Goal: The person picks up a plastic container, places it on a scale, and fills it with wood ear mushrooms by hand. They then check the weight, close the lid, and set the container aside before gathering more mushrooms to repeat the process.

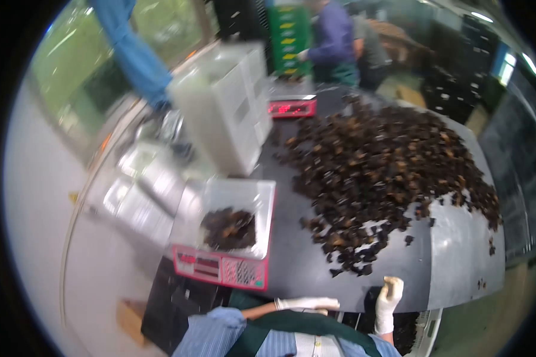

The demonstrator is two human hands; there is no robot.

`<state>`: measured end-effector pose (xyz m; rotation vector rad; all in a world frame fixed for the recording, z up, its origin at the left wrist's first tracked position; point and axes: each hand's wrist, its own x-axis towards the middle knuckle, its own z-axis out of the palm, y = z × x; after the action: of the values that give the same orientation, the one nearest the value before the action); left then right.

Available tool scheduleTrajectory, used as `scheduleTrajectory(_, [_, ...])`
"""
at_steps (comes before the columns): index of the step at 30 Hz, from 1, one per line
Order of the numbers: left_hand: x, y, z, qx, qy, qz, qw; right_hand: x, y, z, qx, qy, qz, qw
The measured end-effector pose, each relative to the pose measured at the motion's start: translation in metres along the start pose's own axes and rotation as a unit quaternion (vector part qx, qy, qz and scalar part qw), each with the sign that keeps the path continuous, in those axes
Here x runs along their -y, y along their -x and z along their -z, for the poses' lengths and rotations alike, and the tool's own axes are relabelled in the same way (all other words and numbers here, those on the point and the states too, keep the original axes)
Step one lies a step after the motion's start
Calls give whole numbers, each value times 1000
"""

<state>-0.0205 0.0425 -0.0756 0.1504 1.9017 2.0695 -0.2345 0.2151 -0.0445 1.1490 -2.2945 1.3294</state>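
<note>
My left hand (pixel 307 304), in a white glove, lies flat along the near edge of the dark table with its fingers stretched out, holding nothing. Farther right, my white-gloved right hand (pixel 389 303) is raised over the table edge with its fingers curled. Its fingertips look brownish, and whether something small sits in them cannot be made out. Beyond the hands spreads a large heap of small dark brown pieces (pixel 375 172), some with tan sides. To the left, a white plastic tray (pixel 265 214) holding similar pieces (pixel 229 229) rests on a pink-red scale (pixel 220 268).
Tall stacked white trays (pixel 226 107) stand behind the scale. Beyond them is a second red scale (pixel 292 107). Clear plastic packs (pixel 143 190) lie at the left. A person in purple (pixel 333 38) works by green crates (pixel 290 41). A white crate (pixel 426 336) sits below my right hand.
</note>
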Motion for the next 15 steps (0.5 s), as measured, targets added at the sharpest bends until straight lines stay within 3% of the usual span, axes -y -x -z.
scheduleTrajectory(2, [-47, 24, 8, -69, -16, -8, 997, 19, -22, -22, 46, -71, 24, 996])
scheduleTrajectory(4, [-95, 56, 14, -104, 116, 49, 987, 41, -40, -45, 95, -132, 46, 986])
scheduleTrajectory(6, [-115, 87, 17, -129, 131, -12, 983, 68, -55, -66, 149, -171, 40, 973])
scheduleTrajectory(7, [-122, 101, 16, -155, 119, -28, 980, 81, -66, -78, 157, -174, 102, 967])
scheduleTrajectory(9, [-134, 127, 15, -199, 85, -56, 975, 103, -80, -103, 200, -215, 111, 949])
scheduleTrajectory(12, [-154, 167, 15, -309, 95, -54, 945, 131, -102, -135, 277, -234, 115, 925])
scheduleTrajectory(14, [-163, 188, 14, -526, 61, -63, 846, 156, -115, -161, 293, -268, 99, 913])
scheduleTrajectory(15, [-151, 194, 17, -639, -9, -66, 766, 169, -121, -175, 299, -287, 96, 905])
